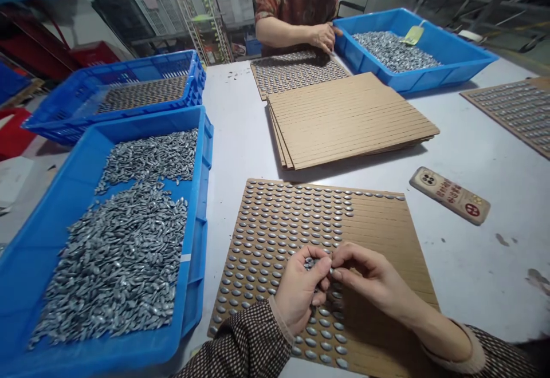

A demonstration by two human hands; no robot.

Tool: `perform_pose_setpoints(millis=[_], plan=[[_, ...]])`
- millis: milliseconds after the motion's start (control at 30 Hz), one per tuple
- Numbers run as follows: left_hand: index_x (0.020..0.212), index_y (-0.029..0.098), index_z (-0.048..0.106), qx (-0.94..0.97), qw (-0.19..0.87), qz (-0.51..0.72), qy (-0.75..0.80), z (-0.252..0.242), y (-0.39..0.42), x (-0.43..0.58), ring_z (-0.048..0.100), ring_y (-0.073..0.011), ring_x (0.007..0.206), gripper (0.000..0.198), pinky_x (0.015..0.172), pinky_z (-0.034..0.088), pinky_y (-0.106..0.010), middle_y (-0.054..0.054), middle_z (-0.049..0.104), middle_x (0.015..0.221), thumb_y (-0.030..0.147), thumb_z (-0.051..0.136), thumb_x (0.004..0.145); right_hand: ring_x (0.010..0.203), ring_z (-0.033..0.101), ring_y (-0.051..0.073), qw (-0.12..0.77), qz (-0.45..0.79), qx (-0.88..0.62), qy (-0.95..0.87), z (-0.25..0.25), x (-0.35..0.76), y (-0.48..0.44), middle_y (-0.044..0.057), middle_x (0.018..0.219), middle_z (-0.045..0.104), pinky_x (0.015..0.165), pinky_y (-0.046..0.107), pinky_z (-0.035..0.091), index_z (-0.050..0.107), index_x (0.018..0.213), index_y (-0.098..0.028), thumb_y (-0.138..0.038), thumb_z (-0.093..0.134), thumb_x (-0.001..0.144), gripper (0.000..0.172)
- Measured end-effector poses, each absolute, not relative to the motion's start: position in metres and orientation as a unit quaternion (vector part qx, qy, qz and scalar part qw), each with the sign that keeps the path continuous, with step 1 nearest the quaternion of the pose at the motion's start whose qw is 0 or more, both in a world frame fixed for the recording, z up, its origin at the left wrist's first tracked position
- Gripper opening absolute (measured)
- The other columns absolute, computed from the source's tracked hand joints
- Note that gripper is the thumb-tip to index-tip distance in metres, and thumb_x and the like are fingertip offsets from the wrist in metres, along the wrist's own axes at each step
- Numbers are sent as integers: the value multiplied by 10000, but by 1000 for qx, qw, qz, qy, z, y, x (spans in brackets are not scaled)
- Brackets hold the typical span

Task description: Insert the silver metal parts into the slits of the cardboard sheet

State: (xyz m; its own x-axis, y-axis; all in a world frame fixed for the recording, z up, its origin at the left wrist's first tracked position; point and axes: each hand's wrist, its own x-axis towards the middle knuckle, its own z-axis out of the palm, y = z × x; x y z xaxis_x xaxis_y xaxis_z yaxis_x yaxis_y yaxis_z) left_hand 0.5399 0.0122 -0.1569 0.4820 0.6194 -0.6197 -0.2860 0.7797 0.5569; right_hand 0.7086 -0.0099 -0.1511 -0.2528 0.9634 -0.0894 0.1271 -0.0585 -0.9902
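A slotted cardboard sheet (382, 240) lies in front of me, its left part filled with rows of small oval grey metal pieces (283, 212). Above its middle, my left hand (303, 286) is closed around a small handful of the same metal pieces (310, 262). My right hand (369, 275) meets it at the fingertips, thumb and forefinger pinched on one small metal piece (331, 271). One row of pieces runs along the sheet's far edge to the right corner. Bare cardboard shows beneath my right hand.
At left stands a blue bin (195, 240) of loose metal pieces, with a blue crate (197, 74) behind. Beyond my sheet are stacked cardboard sheets (348, 120) and a phone (450, 195). Across the table, a person's hand (322, 37) is at another filled sheet, beside a blue bin (395, 83).
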Motion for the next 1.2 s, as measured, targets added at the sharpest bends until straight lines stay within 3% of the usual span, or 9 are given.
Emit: perform_pose_setpoints(millis=[100,200,333,467,667,1033,1200], plan=[[891,196,497,198,835,265,440,-160,12,540,367,-36,475,306,364,156,-143,59,484,614,369,716,765,878,585,155,383,507,-472,-611,-150,707,-8,35,913,618,786,279,475,630,864,-205,-246,576,920,88],[892,193,500,205,825,265,455,-161,12,541,364,-36,470,318,363,155,-145,59,482,612,377,721,756,821,591,150,362,474,-472,-649,-146,708,-11,34,872,634,738,274,483,624,898,-209,-220,543,937,91],[907,159,547,181,829,265,458,-156,16,541,406,-35,493,281,354,152,-150,18,530,711,399,648,800,850,613,158,340,405,-469,-708,-148,724,-12,50,929,647,734,280,501,636,994,-221,-188,511,944,139],[1001,147,558,130,839,275,451,-148,20,539,435,-54,488,236,352,172,-155,-7,564,736,303,506,832,890,631,187,346,237,-549,-723,-171,755,4,71,968,660,758,312,527,636,1021,-219,-192,540,925,138],[957,185,504,160,838,246,461,-150,16,541,434,-55,475,194,349,151,-154,5,590,722,235,567,781,851,627,200,292,59,-560,-773,-206,774,28,98,955,672,736,339,538,653,1013,-182,-136,481,933,196],[979,123,646,158,845,243,450,-153,17,538,436,-35,509,309,364,169,-152,-7,566,737,325,698,751,900,591,230,183,13,-556,-811,-203,774,31,123,972,661,757,359,522,677,969,-161,-134,416,945,263],[977,149,579,159,839,261,450,-152,18,539,455,-45,496,239,349,175,-150,-23,615,776,238,633,761,924,616,229,262,94,-581,-765,-191,763,20,108,1005,666,802,375,522,652,1063,-197,-202,469,942,220]])
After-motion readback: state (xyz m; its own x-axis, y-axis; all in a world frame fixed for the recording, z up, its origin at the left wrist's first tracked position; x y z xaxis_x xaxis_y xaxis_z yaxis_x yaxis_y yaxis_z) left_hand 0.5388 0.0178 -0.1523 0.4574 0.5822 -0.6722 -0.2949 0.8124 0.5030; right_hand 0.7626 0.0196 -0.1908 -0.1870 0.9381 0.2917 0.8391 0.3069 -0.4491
